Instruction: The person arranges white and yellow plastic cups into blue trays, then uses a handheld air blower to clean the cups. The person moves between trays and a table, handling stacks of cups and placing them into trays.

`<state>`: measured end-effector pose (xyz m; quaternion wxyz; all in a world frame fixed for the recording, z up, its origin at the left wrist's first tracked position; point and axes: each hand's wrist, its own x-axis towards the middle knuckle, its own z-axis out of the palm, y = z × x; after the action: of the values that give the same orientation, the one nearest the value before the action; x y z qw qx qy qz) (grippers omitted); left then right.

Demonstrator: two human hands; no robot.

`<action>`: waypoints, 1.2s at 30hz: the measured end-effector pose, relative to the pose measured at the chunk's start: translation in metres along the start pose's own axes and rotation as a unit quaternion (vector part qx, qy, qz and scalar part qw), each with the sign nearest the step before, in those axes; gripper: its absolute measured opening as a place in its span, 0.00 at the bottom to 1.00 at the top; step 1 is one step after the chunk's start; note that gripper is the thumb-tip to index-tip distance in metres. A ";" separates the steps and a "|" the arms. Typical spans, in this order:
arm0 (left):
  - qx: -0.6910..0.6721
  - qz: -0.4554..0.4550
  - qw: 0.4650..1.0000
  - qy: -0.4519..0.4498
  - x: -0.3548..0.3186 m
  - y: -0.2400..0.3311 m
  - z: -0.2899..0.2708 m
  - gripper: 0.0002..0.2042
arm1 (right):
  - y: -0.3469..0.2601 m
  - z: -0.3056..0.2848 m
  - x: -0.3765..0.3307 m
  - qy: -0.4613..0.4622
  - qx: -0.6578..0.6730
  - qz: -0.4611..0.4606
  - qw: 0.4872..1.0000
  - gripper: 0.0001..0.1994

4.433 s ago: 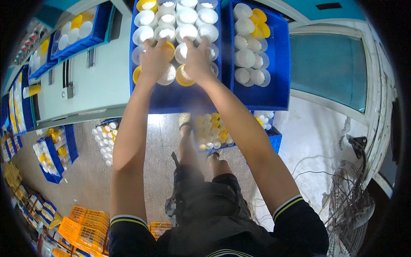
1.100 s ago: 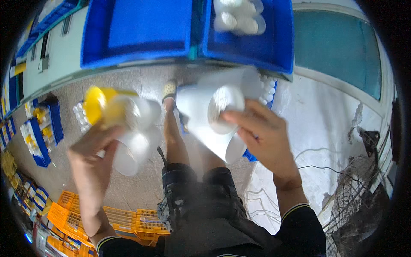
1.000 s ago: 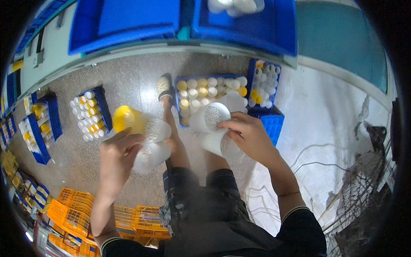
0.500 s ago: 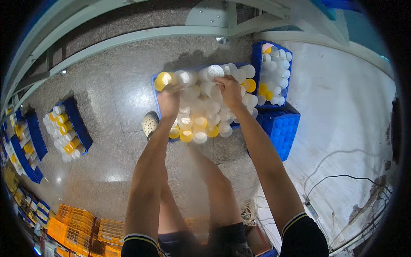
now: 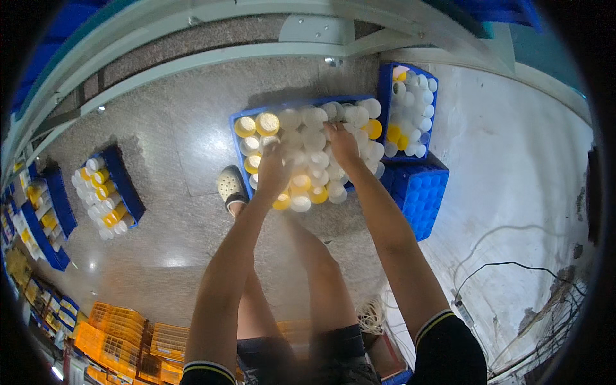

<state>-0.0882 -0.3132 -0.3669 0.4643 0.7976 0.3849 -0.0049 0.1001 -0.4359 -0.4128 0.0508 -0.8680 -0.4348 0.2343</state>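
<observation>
Head view: left hand [image 5: 274, 168] and right hand [image 5: 344, 146] reach among round, smooth frosted-white and yellow plastic cups [image 5: 313, 140] crowding the blue plastic crate [image 5: 237, 142] on speckled floor [image 5: 173, 256], finger grip hidden, can't tell; bumping tight neighbours could tip some, spilling grainy white filling [image 5: 267, 123].

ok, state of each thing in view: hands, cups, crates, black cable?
Left hand: down among cups, grip unclear
Right hand: fingers among cups, grip unclear
White and yellow cups: crowded, some showing pale contents
Middle blue crate: loaded
Narrow right crate: holds cups
Left crate: holds cups
Orange crates: grouped
Black cable: curved, unbundled
</observation>
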 end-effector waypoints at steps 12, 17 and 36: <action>-0.057 -0.206 0.976 -0.038 -0.105 -0.031 -0.073 0.16 | -0.008 0.002 0.003 -0.088 -0.002 0.051 0.995 0.22; -0.024 -0.227 0.971 -0.068 -0.128 -0.012 -0.071 0.17 | -0.010 -0.023 -0.027 -0.045 0.082 0.023 0.995 0.26; 0.271 0.290 0.887 0.236 0.172 0.356 -0.390 0.11 | -0.231 -0.571 0.128 0.342 0.059 -0.212 0.913 0.10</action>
<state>0.1165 -0.0145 0.0543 0.1060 0.9461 0.2184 0.2142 0.2543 -0.1280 0.1139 0.2961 -0.7777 -0.5503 -0.0680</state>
